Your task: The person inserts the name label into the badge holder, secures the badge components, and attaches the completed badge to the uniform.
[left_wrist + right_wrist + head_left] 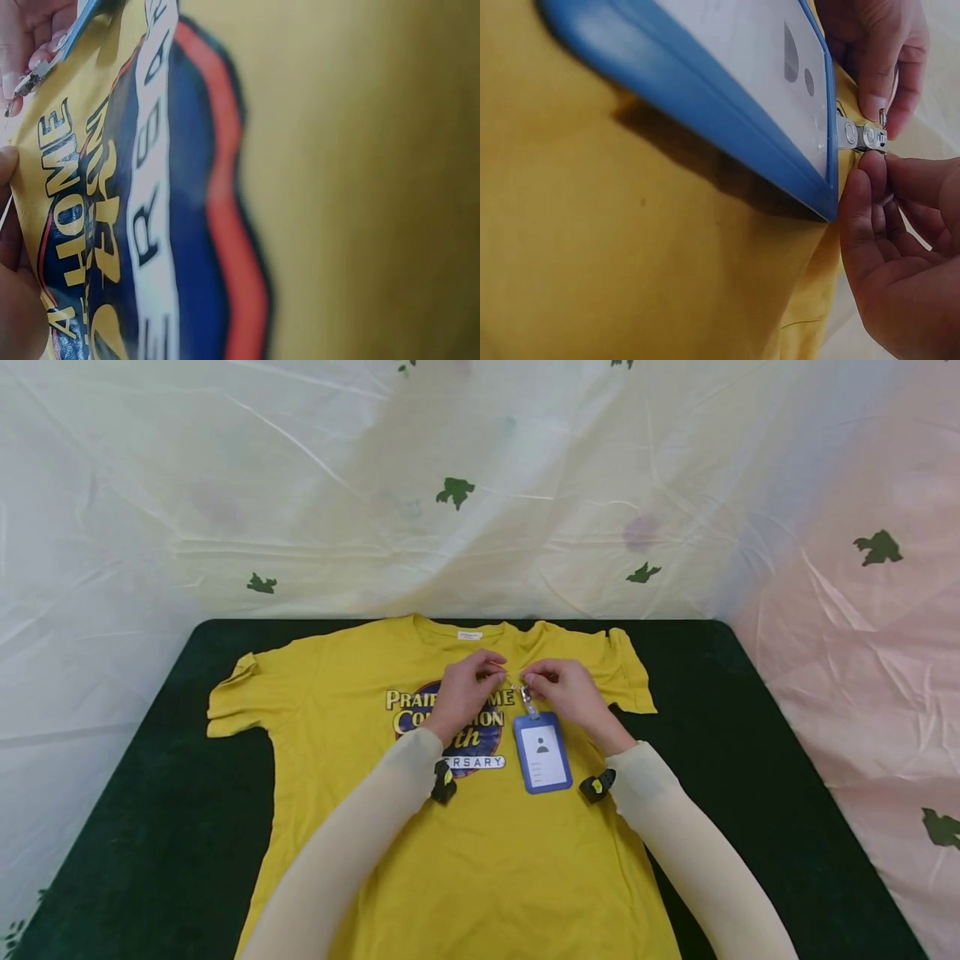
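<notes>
A blue badge holder (543, 777) with a white card lies tilted on a yellow T-shirt (480, 852), raised off the cloth in the right wrist view. A metal clip (870, 137) with a thin pin-like part tops its clear strap. My right hand (570, 692) pinches this clip between thumb and fingers. Close by on the left, my left hand (463, 693) pinches a raised bit of shirt fabric, its thumb (6, 163) showing at the cloth's edge. Fingers hide part of the clip, so whether the pin passes through the fabric cannot be told.
The shirt is spread on a dark green table (757, 793), its printed logo (480, 739) partly behind the left hand. The left sleeve end (243, 668) is folded. Pale cloth walls (525, 543) with green leaf shapes enclose the back and sides.
</notes>
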Tool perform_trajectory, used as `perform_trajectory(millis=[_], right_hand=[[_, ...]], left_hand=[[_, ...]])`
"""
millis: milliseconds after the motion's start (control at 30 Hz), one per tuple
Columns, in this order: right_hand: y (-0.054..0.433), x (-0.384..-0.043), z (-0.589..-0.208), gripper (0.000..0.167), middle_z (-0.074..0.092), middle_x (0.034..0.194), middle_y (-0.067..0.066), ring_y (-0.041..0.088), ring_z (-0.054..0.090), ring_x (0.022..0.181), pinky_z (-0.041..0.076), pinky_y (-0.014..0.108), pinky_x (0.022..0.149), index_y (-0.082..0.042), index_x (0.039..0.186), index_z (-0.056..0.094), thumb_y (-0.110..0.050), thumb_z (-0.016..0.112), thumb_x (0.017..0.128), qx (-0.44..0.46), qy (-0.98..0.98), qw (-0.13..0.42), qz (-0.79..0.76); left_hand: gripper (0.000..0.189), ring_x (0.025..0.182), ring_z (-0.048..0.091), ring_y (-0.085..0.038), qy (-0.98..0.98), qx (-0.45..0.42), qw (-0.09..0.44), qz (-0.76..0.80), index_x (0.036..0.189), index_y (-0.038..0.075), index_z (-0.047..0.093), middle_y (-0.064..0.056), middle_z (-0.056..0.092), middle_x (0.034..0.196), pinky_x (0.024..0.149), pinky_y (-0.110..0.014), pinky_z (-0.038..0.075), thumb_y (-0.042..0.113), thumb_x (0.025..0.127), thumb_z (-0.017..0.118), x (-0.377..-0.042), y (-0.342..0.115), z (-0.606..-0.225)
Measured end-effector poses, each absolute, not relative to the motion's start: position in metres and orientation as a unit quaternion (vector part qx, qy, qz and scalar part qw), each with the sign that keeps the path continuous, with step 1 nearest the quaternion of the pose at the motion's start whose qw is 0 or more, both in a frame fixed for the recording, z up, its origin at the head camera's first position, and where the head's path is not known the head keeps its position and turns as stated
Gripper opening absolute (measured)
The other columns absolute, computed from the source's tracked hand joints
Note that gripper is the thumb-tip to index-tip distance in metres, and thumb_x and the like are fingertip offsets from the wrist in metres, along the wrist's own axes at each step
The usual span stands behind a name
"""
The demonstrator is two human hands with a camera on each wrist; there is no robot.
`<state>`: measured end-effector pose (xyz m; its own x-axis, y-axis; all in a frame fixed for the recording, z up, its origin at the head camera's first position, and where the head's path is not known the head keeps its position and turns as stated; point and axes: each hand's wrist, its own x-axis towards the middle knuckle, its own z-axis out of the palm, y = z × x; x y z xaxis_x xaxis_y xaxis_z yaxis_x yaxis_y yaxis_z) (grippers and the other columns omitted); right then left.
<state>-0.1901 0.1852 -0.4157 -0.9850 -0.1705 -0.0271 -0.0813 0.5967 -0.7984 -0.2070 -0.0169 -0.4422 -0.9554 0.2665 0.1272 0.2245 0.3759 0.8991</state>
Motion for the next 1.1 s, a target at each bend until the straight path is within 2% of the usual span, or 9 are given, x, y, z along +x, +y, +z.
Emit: perform_trajectory(millis=[500, 1100], right_hand=[[0.179, -0.192, -0.417, 0.023, 0.071, 0.101, 0.009, 0.023, 0.064, 0.087, 0.055, 0.032, 0.078, -0.005, 0.116, 0.074, -0.02, 0.059, 0.108, -0.046, 0.88, 0.071, -0.468], [0.174, -0.192, -0.42, 0.023, 0.071, 0.105, 0.011, 0.023, 0.066, 0.089, 0.058, 0.033, 0.081, -0.004, 0.115, 0.073, -0.018, 0.057, 0.108, -0.04, 0.872, 0.067, -0.484]], left_hand=[[0.026, 0.102, 0.071, -0.015, 0.804, 0.128, 0.01, 0.58, 0.126, 0.008, 0.067, -0.002, 0.078, 0.107, 0.096, -0.035, 0.054, 0.015, 0.101, 0.069, -0.207, -0.015, -0.447], [0.029, 0.102, 0.071, -0.017, 0.791, 0.115, 0.006, 0.601, 0.128, 0.005, 0.065, -0.004, 0.078, 0.106, 0.094, -0.037, 0.055, 0.015, 0.101, 0.07, -0.205, -0.013, -0.447]])
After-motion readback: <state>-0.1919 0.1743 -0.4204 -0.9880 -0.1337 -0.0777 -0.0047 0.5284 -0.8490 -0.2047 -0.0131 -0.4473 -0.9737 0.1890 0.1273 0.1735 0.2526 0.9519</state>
